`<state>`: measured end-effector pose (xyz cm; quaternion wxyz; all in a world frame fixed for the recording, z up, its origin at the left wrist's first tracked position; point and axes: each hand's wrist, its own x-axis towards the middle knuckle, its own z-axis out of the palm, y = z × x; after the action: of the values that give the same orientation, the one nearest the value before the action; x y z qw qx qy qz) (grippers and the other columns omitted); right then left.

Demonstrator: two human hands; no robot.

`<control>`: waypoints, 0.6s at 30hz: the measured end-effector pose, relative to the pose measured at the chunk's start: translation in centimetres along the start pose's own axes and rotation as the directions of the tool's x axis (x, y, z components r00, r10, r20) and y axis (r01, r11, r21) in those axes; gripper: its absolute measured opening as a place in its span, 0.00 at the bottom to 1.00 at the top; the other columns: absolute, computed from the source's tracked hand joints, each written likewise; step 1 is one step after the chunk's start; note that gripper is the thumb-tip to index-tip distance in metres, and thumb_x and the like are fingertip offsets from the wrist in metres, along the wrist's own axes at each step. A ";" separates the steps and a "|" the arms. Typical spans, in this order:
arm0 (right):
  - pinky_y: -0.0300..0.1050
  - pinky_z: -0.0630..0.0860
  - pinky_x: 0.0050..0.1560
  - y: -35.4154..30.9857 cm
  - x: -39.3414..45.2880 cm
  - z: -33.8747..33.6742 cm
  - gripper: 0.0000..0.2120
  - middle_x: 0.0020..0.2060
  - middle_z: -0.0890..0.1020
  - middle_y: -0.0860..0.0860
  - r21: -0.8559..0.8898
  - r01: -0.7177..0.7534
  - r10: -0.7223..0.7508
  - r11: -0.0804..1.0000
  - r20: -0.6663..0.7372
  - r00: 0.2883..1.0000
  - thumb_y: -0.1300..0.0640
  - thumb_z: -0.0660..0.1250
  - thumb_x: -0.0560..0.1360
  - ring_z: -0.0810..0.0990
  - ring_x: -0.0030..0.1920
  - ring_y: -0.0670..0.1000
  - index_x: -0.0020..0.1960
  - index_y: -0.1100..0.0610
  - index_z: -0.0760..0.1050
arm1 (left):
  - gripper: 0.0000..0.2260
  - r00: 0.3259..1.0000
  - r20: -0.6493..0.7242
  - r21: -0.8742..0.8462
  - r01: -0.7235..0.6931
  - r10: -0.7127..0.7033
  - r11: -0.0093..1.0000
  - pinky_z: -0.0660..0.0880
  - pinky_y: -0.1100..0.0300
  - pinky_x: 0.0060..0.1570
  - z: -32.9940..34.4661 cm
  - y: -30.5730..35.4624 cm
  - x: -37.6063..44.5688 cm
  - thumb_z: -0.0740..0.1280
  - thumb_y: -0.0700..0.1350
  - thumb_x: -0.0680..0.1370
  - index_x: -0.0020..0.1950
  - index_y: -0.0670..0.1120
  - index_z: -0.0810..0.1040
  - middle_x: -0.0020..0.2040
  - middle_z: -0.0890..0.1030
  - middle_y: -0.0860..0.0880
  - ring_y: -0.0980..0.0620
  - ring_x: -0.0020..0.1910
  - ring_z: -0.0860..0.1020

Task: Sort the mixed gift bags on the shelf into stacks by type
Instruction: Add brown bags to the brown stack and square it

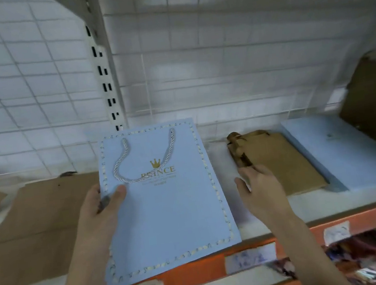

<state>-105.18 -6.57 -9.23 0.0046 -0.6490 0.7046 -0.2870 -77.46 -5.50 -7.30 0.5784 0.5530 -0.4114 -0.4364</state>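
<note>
The left hand point(100, 205) pinches a flat blue bag point(163, 202) at its left edge, thumb on top and fingers under, holding it tilted above the shelf point(286, 215) front. The right hand point(259, 190) is spread and empty, its fingers reaching over the near end of a brown bag point(279, 162) that lies flat on the shelf.

The blue bag looks light and fairly stiff, a folded paper card that should keep its shape when held by one edge; its rope handle point(146, 161) lies loose on the face and could snag. A grip at the side edge or the bottom fold seems safest. The brown bag looks thinner and floppier, so it probably needs a hand slid under it.

A blue stack point(339, 149) lies just right of the brown bag, likely the place for the held bag. Large brown sheets point(38, 222) cover the shelf's left. The upright post point(106, 81) and the wire grid point(220, 67) behind limit the reach backward; the front edge is open.
</note>
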 end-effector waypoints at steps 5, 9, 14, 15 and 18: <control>0.46 0.74 0.37 9.0 0.8 -3.3 0.05 0.38 0.79 0.57 -0.059 0.055 -0.058 0.997 -0.046 0.997 0.62 0.65 0.73 0.77 0.39 0.58 0.44 0.61 0.79 | 0.10 1.000 0.009 -0.029 0.005 -0.005 1.000 0.74 0.53 0.47 9.6 -1.1 -3.1 0.67 0.44 0.76 0.57 0.45 0.76 0.50 0.82 0.47 0.48 0.48 0.79; 0.46 0.76 0.37 12.7 1.5 -4.7 0.04 0.38 0.80 0.57 -0.050 0.060 -0.064 0.997 -0.068 0.996 0.63 0.66 0.73 0.78 0.37 0.57 0.43 0.62 0.79 | 0.06 1.000 -0.001 0.011 -0.007 0.007 1.000 0.75 0.54 0.47 13.7 -0.7 -3.9 0.67 0.43 0.76 0.52 0.51 0.76 0.46 0.82 0.52 0.51 0.46 0.80; 0.50 0.78 0.43 14.9 2.2 -4.7 0.08 0.43 0.81 0.58 -0.044 0.012 -0.014 0.999 -0.062 0.998 0.59 0.64 0.75 0.78 0.43 0.58 0.49 0.61 0.79 | 0.12 1.000 -0.017 0.083 0.008 -0.007 0.996 0.76 0.50 0.52 15.6 -0.6 -3.1 0.67 0.45 0.77 0.59 0.48 0.74 0.48 0.82 0.50 0.49 0.48 0.81; 0.51 0.78 0.44 15.1 2.3 -4.7 0.09 0.43 0.81 0.57 -0.045 0.009 -0.011 0.999 -0.055 0.998 0.58 0.64 0.75 0.78 0.44 0.57 0.50 0.61 0.79 | 0.12 1.000 -0.023 0.087 0.014 -0.012 0.996 0.76 0.48 0.54 15.9 -0.7 -2.8 0.67 0.46 0.76 0.59 0.48 0.75 0.49 0.82 0.49 0.47 0.49 0.81; 0.50 0.77 0.43 16.2 2.8 -5.0 0.08 0.43 0.80 0.57 -0.036 0.013 -0.015 0.999 -0.065 0.998 0.59 0.64 0.75 0.77 0.43 0.57 0.51 0.61 0.79 | 0.11 1.000 -0.023 0.082 0.023 -0.021 0.996 0.75 0.43 0.55 17.5 -1.3 -2.3 0.68 0.47 0.76 0.58 0.50 0.75 0.50 0.82 0.48 0.45 0.52 0.80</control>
<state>-122.32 -7.26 -10.71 -0.0318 -0.6443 0.7047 -0.2953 -94.93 -8.23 -7.67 0.5547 0.5858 -0.4164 -0.4193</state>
